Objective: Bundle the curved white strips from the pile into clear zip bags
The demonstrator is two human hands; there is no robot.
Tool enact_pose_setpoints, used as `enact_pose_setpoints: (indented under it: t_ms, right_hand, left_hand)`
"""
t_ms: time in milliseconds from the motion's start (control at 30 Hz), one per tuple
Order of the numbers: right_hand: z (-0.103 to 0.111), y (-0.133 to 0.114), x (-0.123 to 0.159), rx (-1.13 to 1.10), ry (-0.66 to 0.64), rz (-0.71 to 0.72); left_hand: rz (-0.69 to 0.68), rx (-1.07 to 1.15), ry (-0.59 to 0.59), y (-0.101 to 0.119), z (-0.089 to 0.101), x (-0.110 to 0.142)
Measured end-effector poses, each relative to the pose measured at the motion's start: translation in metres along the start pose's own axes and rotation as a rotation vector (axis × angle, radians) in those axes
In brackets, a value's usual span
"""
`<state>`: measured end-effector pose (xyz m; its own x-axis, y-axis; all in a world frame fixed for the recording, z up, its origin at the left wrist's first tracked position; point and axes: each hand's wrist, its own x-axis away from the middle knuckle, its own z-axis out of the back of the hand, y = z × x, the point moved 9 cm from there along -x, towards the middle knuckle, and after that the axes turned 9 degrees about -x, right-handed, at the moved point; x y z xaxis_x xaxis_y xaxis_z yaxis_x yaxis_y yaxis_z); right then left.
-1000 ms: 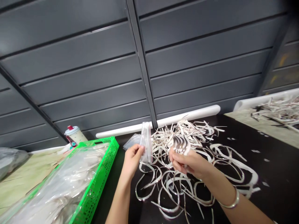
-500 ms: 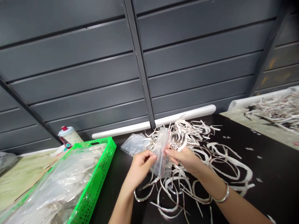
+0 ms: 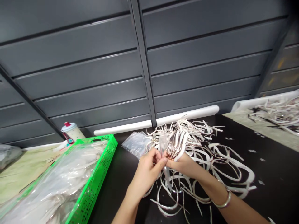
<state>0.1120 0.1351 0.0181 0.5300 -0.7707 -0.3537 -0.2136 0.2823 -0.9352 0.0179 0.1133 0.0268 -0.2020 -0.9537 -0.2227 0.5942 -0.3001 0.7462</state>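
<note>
- Grey panelled wall (image 3: pixel 93 59) backs our black tabletop (image 3: pixel 277 168) in the head view.
- Our right hand (image 3: pixel 182 165) clutches curved silver-and-white strips (image 3: pixel 177 143), fanned away from us.
- Our left hand (image 3: pixel 147 168) pinches a clear plastic bag (image 3: pixel 164 142), lengthwise just left of them.
</note>
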Motion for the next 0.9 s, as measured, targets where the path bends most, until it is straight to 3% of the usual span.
enact_pose_setpoints:
  t_ms: [300, 567, 767, 900]
  right_hand:
    - [-0.014, 0.007, 0.01, -0.063, -0.129, -0.054]
    - [-0.014, 0.01, 0.01, -0.215, -0.188, -0.104]
    - [-0.012, 0.01, 0.013, -0.26, -0.23, -0.19]
    - [0.011, -0.003, 0.009, -0.135, -0.099, -0.149]
  left_hand:
    - [-0.042, 0.047, -0.116, 0.004, -0.006, 0.0]
    - [-0.031, 0.263, -0.221, 0.005, -0.012, 0.0]
    - [-0.044, 0.283, -0.175, 0.007, -0.007, -0.002]
    - [-0.018, -0.034, 0.051, -0.003, 0.017, -0.005]
